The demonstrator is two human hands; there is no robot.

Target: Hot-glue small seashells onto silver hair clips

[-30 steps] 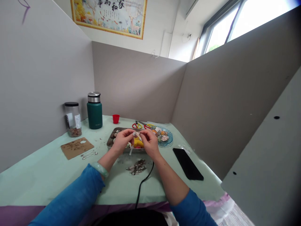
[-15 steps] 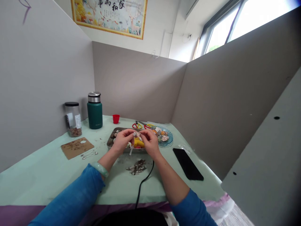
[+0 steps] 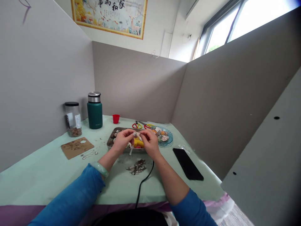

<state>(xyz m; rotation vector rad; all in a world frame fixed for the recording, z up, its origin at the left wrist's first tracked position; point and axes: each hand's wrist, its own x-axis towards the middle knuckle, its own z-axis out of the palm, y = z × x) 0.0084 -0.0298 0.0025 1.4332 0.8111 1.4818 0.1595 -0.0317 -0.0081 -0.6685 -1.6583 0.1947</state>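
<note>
My left hand (image 3: 123, 140) and my right hand (image 3: 150, 142) meet over a metal tray (image 3: 109, 142). Between their fingertips they pinch a small pale pinkish fabric piece (image 3: 136, 134), perhaps a flower or bow; its exact shape is too small to tell. Below it in the tray lies a yellow glue gun (image 3: 139, 143), its body partly hidden by my right hand. Other small pieces lie in the tray's left side. In front of the tray sits a heap of small metal clips (image 3: 137, 167).
A blue glass plate (image 3: 169, 138) with similar pieces stands right of the tray, near a black phone-like slab (image 3: 188, 164). Scissors (image 3: 136, 126) and a red cup (image 3: 116, 119) are behind. Leftward are a green flask (image 3: 94, 111), a jar (image 3: 73, 121), cardboard (image 3: 76, 148) and safety pins (image 3: 89, 154). A black cord (image 3: 140, 185) runs forward.
The small piece has turned slightly between my fingertips. Both hands stay in nearly the same place.
</note>
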